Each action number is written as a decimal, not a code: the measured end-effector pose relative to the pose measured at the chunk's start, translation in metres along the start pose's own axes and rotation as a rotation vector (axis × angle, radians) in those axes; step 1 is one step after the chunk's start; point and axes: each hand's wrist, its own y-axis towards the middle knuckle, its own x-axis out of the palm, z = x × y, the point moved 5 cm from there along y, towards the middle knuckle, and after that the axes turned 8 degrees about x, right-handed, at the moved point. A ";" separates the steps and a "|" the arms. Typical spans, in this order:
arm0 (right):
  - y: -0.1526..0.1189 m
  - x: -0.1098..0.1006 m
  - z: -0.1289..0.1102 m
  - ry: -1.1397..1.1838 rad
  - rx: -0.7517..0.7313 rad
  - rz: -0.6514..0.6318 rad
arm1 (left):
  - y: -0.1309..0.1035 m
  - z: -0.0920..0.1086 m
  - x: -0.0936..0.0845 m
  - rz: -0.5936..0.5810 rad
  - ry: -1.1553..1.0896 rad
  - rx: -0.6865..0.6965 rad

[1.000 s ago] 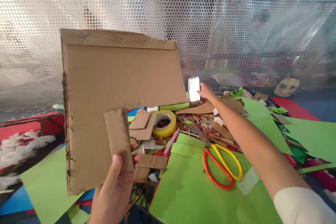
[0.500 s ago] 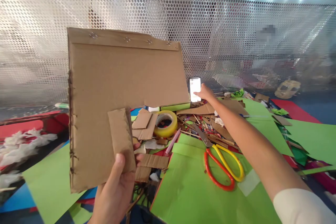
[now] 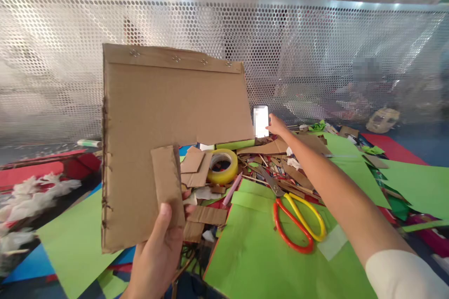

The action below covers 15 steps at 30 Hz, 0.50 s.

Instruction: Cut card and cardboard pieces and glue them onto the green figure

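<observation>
An L-shaped brown cardboard piece (image 3: 150, 103) stands upright on the left, with metal fasteners along its folded top edge. My left hand (image 3: 159, 247) grips its lower part, thumb over a folded cardboard flap (image 3: 167, 177). Farther off, my right hand (image 3: 276, 124) is stretched forward and holds a phone with a bright white screen (image 3: 261, 121). Scissors with red and yellow handles (image 3: 294, 215) lie partly spread on green paper (image 3: 259, 252), below my right forearm. Between my hands are a roll of yellow tape (image 3: 223, 167) and a pink pen (image 3: 232, 189).
Cardboard scraps (image 3: 206, 215) litter the middle. Green sheets (image 3: 421, 191) and a red sheet (image 3: 396, 149) lie right, crumpled white plastic (image 3: 38, 196) left. A perforated silvery sheet (image 3: 315, 56) runs across the back. A mask-like object (image 3: 382, 120) rests at the far right.
The cardboard piece and my left hand have shifted slightly right. My right thumb has moved from over the phone screen to its right edge. The view has tilted slightly.
</observation>
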 end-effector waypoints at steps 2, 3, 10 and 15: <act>0.001 -0.002 0.000 0.015 0.016 0.032 | 0.000 0.000 0.001 -0.007 -0.003 0.011; 0.001 -0.003 0.001 0.024 0.024 0.045 | 0.000 0.000 0.001 -0.018 -0.006 0.019; -0.016 -0.029 0.007 0.128 0.047 0.041 | 0.005 0.000 0.002 -0.087 -0.037 0.076; -0.053 -0.047 0.003 0.295 -0.013 -0.080 | 0.015 -0.001 0.002 -0.104 -0.066 0.021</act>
